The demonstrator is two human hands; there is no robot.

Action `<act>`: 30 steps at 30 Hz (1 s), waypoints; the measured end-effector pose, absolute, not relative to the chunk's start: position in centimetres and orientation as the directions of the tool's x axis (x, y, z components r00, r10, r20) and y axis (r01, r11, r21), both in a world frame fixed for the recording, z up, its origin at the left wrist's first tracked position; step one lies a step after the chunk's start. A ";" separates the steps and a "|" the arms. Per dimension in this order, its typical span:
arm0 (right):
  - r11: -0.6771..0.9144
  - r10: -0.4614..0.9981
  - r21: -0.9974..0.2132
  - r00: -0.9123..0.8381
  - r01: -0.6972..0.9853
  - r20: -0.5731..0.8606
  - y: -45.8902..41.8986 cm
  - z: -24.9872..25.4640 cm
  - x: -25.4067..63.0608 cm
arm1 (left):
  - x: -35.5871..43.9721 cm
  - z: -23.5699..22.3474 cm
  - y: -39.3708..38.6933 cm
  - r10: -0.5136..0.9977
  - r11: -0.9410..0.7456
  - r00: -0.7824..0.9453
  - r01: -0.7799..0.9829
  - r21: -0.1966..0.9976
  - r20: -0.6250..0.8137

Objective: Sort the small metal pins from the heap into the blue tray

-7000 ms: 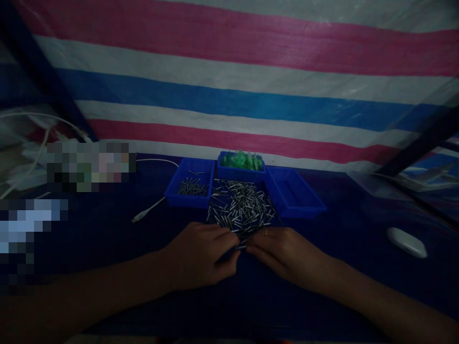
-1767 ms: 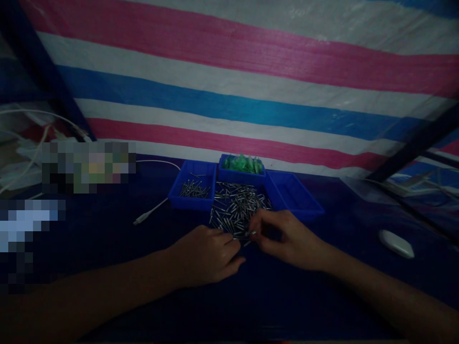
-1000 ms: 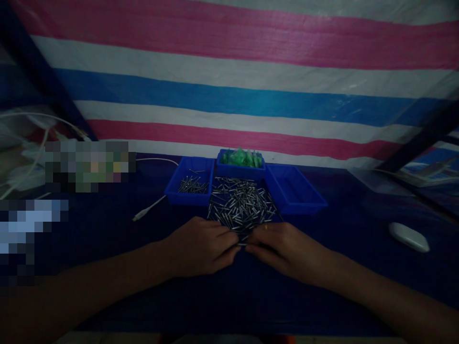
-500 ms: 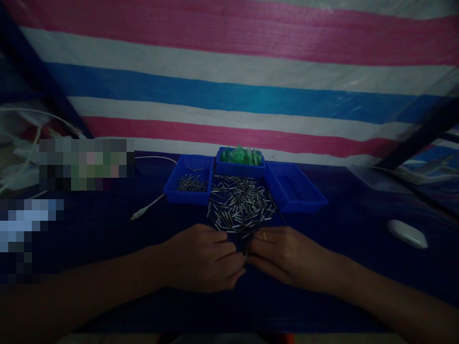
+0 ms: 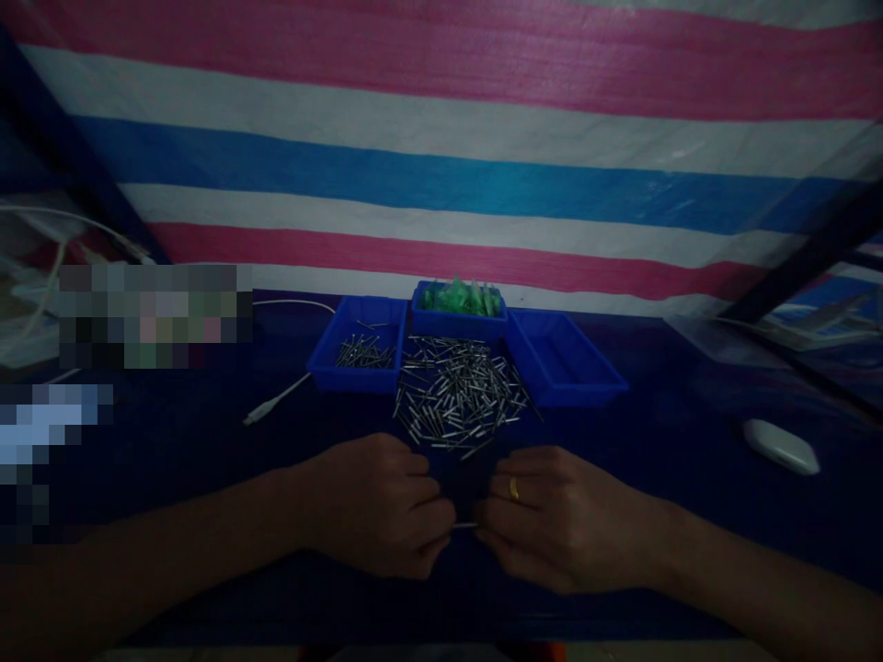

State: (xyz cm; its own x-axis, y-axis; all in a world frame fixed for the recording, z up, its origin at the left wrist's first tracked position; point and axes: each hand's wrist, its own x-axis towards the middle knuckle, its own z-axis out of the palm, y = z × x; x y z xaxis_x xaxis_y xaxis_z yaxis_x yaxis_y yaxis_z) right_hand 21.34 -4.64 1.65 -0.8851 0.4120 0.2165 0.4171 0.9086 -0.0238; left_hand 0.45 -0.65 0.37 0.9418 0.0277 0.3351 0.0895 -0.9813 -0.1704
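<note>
A thin metal pin (image 5: 464, 525) spans the small gap between my hands, its two ends hidden in my fingers. My left hand (image 5: 376, 506) is closed in a pinch on one end. Opposite it, my right hand (image 5: 552, 519), with a gold ring, is closed on the other end. Just beyond my hands, a loose pile of similar metal pins (image 5: 462, 391) lies on the dark blue table; many have a brighter, thicker part and a darker, thinner part, like blind rivets. More pins lie in the left blue tray (image 5: 355, 378).
Small green plastic bags (image 5: 459, 296) fill the back blue tray (image 5: 459, 323). A right blue tray (image 5: 576, 396) stands beside the pile. On the far right lies a white rounded case (image 5: 783, 447). A white cable plug (image 5: 266, 407) rests at left. Striped sheeting (image 5: 441, 184) hangs behind.
My hands have come slightly nearer to me and moved a little apart, exposing more of the pin between them. The pile and trays look unchanged; the view has shifted slightly.
</note>
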 end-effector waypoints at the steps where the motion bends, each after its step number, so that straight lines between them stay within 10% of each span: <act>1: 0.910 0.407 -0.023 -0.882 0.413 0.238 -4.8 1.8 21.3 | 0.5 0.3 -0.7 0.030 -0.984 0.950 0.083 -0.158 0.310; 9: 0.906 0.404 -0.019 -0.849 0.423 0.340 -4.9 1.9 21.3 | 0.8 0.0 -0.4 0.110 -0.990 0.963 0.129 -0.062 0.247; 19: 0.817 0.576 -0.194 -0.788 0.544 0.219 -4.1 1.2 21.5 | 0.5 0.5 -0.5 0.158 -0.963 0.788 0.256 -0.084 0.595; 30: 0.750 0.627 -0.418 -0.753 0.513 0.199 -3.9 0.5 21.1 | 0.7 0.7 -0.5 0.141 -0.990 0.870 0.128 0.058 0.472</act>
